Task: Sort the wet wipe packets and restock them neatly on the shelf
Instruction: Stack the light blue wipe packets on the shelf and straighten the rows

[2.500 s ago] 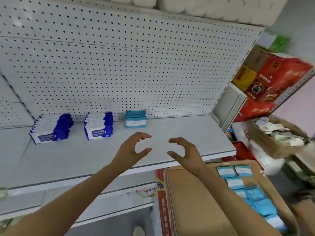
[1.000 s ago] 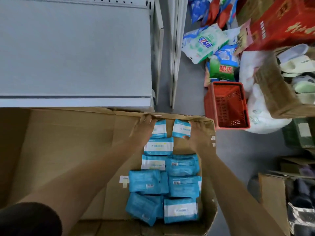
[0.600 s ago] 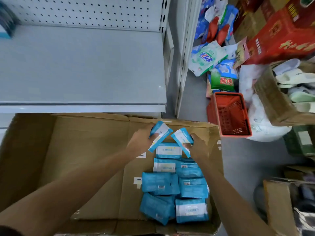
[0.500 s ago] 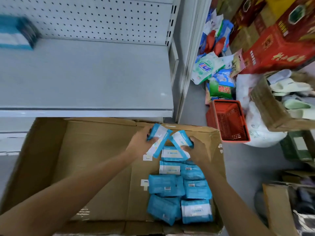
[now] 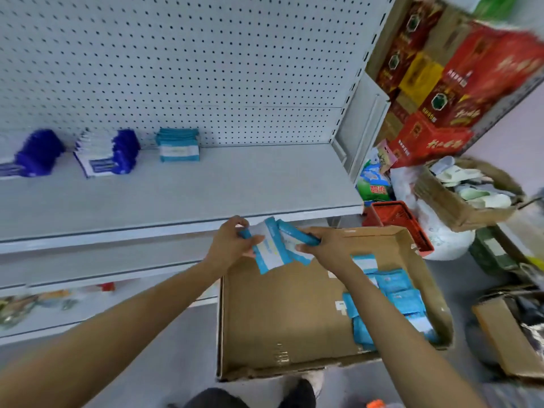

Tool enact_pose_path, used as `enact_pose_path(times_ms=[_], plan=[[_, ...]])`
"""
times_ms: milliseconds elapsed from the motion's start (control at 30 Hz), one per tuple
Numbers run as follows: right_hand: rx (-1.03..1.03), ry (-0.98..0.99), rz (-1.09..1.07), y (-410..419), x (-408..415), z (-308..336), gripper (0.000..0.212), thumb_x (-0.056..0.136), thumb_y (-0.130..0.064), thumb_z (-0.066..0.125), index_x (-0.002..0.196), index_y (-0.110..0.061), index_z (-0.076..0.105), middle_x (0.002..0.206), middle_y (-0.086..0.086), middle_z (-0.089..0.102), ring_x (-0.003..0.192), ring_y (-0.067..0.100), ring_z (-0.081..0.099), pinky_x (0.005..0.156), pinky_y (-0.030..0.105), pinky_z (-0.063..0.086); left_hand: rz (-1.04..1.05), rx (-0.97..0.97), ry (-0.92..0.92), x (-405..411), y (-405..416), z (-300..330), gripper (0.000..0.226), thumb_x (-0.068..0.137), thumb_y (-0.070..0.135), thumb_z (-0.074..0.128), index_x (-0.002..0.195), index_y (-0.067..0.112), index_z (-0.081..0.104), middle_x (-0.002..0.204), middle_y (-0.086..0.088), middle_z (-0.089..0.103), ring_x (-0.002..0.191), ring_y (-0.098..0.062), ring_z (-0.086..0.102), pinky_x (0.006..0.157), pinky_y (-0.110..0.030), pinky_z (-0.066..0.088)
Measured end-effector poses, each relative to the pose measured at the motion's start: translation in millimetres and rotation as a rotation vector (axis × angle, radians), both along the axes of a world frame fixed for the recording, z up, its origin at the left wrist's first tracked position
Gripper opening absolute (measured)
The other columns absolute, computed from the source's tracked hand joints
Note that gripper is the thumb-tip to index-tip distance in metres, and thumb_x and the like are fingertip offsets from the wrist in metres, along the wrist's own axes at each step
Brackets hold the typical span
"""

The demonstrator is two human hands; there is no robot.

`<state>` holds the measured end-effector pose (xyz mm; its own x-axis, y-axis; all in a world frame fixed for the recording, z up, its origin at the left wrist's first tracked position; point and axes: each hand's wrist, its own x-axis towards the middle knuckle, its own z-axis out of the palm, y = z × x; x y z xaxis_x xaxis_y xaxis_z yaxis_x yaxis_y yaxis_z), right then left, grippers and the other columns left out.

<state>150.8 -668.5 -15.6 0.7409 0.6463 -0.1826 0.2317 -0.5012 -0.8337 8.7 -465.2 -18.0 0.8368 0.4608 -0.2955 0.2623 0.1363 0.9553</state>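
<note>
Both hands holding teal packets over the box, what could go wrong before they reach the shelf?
1. The left hand and right hand pinch overlapping teal-and-white wipe packets; one could slip into the brown cardboard box.
2. Placed carelessly, they might topple the teal packet stack on the grey metal shelf.

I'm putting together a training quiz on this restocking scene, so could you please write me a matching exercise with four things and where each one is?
Things:
1. teal wet wipe stack
2. red plastic basket
3. left hand
4. loose teal wet wipe packets

Places:
A. on the floor, right of the shelf
B. inside the cardboard box
C. on the shelf against the pegboard
D. above the box's far edge, holding a teal packet

Pairs: 1-C, 2-A, 3-D, 4-B
</note>
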Motion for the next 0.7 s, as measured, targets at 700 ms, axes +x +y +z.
enact_pose_path(times_ms=[700], plan=[[0.125, -0.001, -0.113, 267, -96, 45, 0.017, 0.074, -0.016, 0.082, 0.082, -0.012, 0.068, 0.071, 0.002, 0.063, 0.064, 0.013, 0.057, 0.059, 0.026, 0.049, 0.252, -0.152, 0.070, -165, 200, 51, 0.006, 0.098, 0.021, 0.057, 0.103, 0.024, 0.057, 0.106, 0.000, 0.066, 0.095, -0.017, 0.067, 0.073, -0.026, 0.059]])
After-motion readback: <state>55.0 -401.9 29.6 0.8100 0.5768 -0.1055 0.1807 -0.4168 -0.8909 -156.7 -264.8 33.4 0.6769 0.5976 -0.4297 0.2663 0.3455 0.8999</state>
